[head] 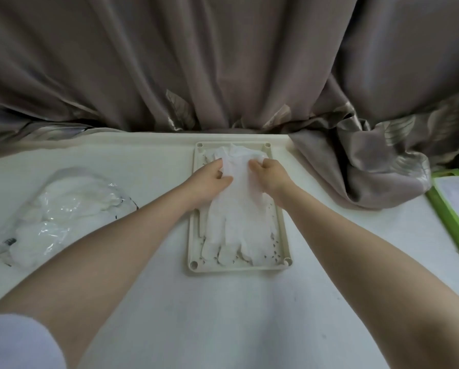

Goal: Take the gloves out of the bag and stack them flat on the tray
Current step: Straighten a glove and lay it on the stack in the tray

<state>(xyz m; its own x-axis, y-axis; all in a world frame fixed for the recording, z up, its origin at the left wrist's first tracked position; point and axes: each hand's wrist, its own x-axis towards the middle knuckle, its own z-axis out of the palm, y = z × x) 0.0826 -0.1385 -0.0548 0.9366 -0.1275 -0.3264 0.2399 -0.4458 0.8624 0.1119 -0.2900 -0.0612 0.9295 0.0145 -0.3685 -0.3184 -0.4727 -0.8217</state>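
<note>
At far left on the white table (148, 302), your clear bag (60, 211) lies flat with white gloves inside. Near the middle, your left hand (209, 183) pinches the far end of the top glove (239, 209), fingers curled on the fabric. That glove lies lengthwise on the cream tray (193, 227) (over others beneath it). Your right hand (269, 177) grips the same end, clamped on it. A green case (454, 217) sits far right.
</note>
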